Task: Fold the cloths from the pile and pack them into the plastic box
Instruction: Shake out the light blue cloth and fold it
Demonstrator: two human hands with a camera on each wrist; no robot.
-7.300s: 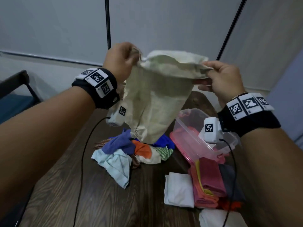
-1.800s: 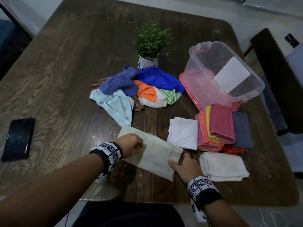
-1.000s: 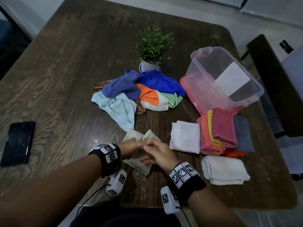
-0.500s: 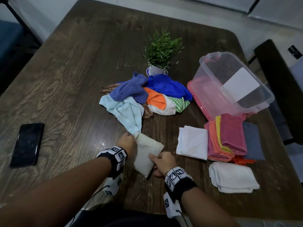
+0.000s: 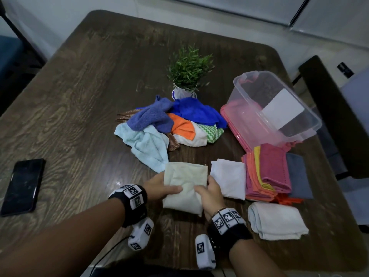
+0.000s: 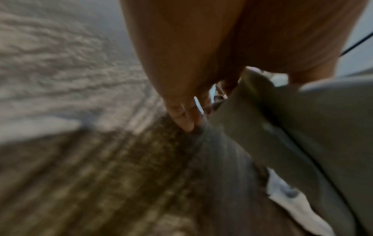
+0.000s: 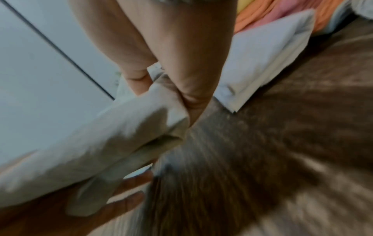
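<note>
cream cloth (image 5: pixel 184 185) now folded smaller, lifted

Dark wood-grain table (image 5: pixel 79 100) with rounded corners; pale grey wall panels (image 5: pixel 229 9) divided by thin black strips behind; black chair (image 5: pixel 329 108) at right, blue-seated dark chair (image 5: pixel 12 56) at left; light dim, cool.

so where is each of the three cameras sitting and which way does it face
Head: on the person's head, looking down at the dark wooden table; both forearms, left hand and right hand gripping the folded cream cloth.
Left wrist: along the left hand's fingers to the tabletop; blurred.
Right wrist: along the right hand's fingers pinching the cloth's edge; the left hand shows below.
Shared: all three show the cream cloth; head and right wrist share the folded white cloth.
</note>
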